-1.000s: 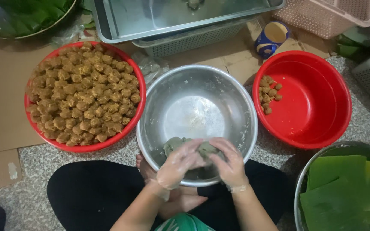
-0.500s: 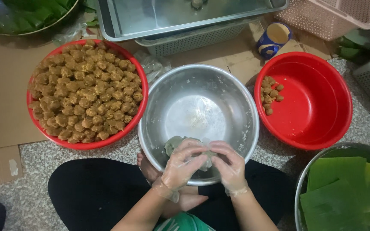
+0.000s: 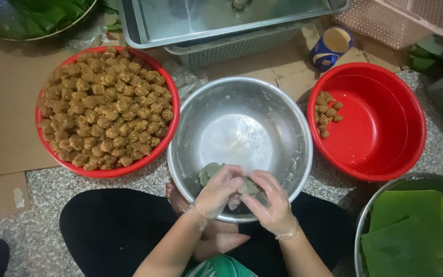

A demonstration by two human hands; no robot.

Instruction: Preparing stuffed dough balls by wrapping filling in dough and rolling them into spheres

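Dough, a greyish-green lump (image 3: pixel 212 172), is pinched by the gloved left hand (image 3: pixel 220 191) and right hand (image 3: pixel 268 201) at the near rim of the steel bowl (image 3: pixel 288 128). It appears soft, sticky and light, best cupped from beneath. Beyond, a blue-and-cream cup (image 3: pixel 332 46) is noted on flattened brown cardboard (image 3: pixel 6 102).

Colours around the silver steel bowl (image 3: pixel 240 138)

Left of it, brown balls (image 3: pixel 103 107) fill a red basin (image 3: pixel 44 146); right, another red basin (image 3: pixel 385 149); beyond, a blue-and-cream cup (image 3: pixel 331 46).
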